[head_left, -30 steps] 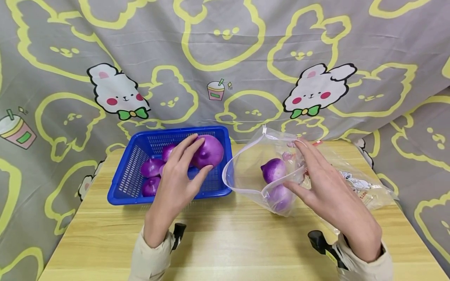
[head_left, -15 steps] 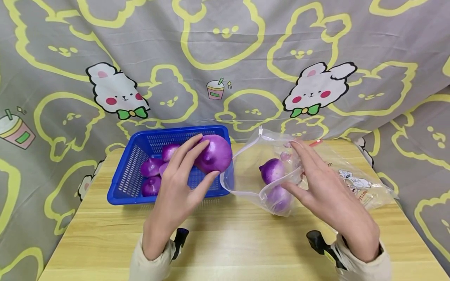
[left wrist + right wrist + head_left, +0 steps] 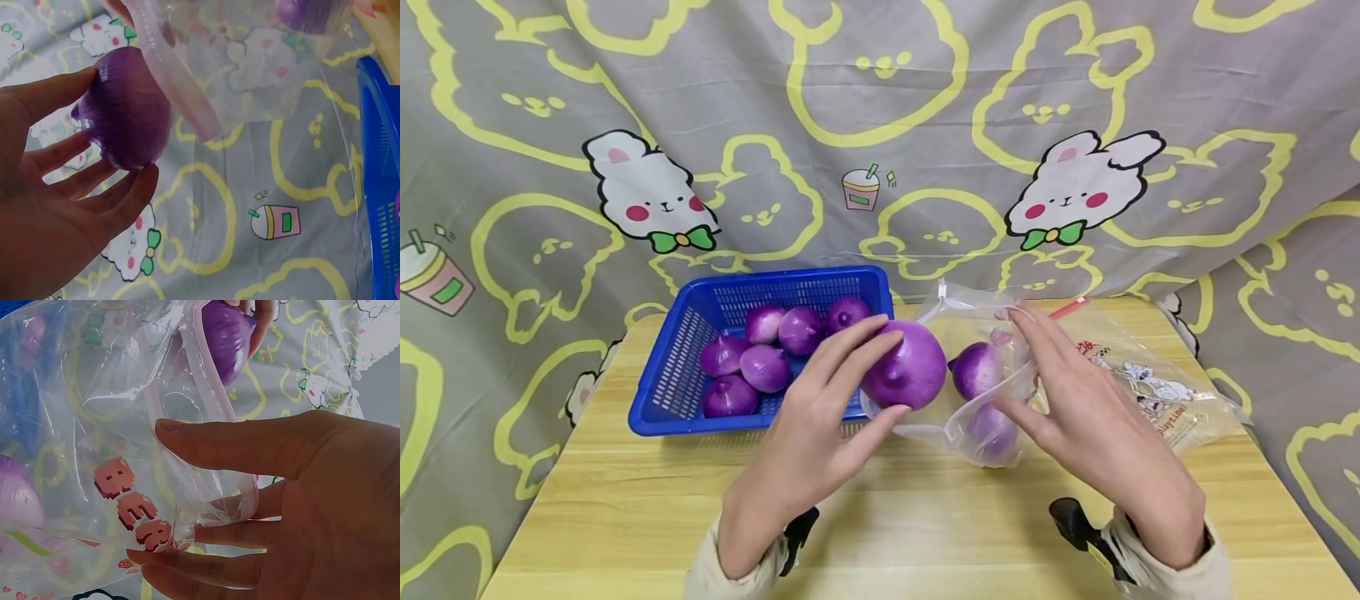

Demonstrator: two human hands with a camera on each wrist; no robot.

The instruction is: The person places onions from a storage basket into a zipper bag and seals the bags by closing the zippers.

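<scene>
My left hand [image 3: 805, 450] holds a large purple onion [image 3: 913, 371] between thumb and fingers, at the mouth of a clear zip bag [image 3: 928, 435]. In the left wrist view that onion [image 3: 128, 109] is beside the bag's pinkish rim [image 3: 181, 94]. My right hand [image 3: 1090, 425] grips the bag's right side, thumb at the front edge and fingers at the back; in the right wrist view, the thumb [image 3: 206, 444] lies against the plastic. Two onions lie in the bag, one purple and white [image 3: 976, 371], the other [image 3: 992, 429] seen through the plastic.
A blue basket [image 3: 700, 427] with several purple onions [image 3: 765, 368] stands left of the bag on the wooden table [image 3: 925, 533]. Printed clear plastic [image 3: 1157, 392] with a red strip [image 3: 1069, 307] spreads to the right. A patterned cloth [image 3: 880, 108] hangs behind.
My left hand has carried the onion rightward out of the basket to the bag's mouth, uncovering more onions. The bag's mouth has shifted slightly left; my right hand keeps its grip.
</scene>
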